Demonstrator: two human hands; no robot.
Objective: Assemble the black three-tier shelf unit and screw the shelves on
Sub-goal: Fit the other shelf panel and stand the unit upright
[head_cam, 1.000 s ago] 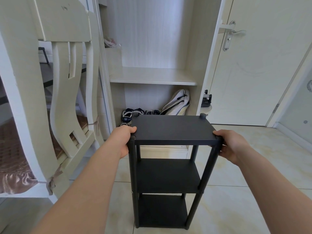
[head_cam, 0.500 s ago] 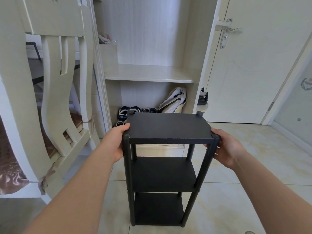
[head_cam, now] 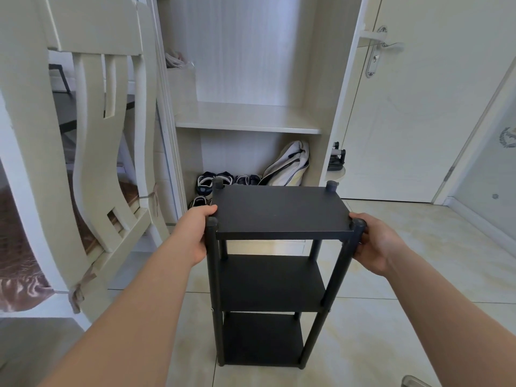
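Black in finish, the rectangular 3-tier shelf unit (head_cam: 279, 213) stands upright at the centre of the scene on the glossy beige tiled floor (head_cam: 405, 317). It is near the person and in front of the open cream wooden cabinet (head_cam: 245, 118). All 3 shelves sit level between 4 round black posts. A post cap projects at each corner of the top shelf.

Left hand (head_cam: 195, 233): grips the near-left post at top-shelf height, with the thumb laid on the left edge of the shelf. The other fingers are hidden behind the post.

Right hand (head_cam: 374, 244): wraps the near-right post at the same height, with the fingers curled round the corner below the cap.

Both forearms are bare.

Surroundings:
- A cream carved wooden chair (head_cam: 92, 135) stands at the left.
- In the bottom compartment of the cabinet, beyond the unit, lie dark strapped sandals (head_cam: 217, 181). A white fabric bag (head_cam: 290, 163) leans at the right side.
- A white panel door (head_cam: 418, 121) with a silver lever handle (head_cam: 385, 47) is at the far right.
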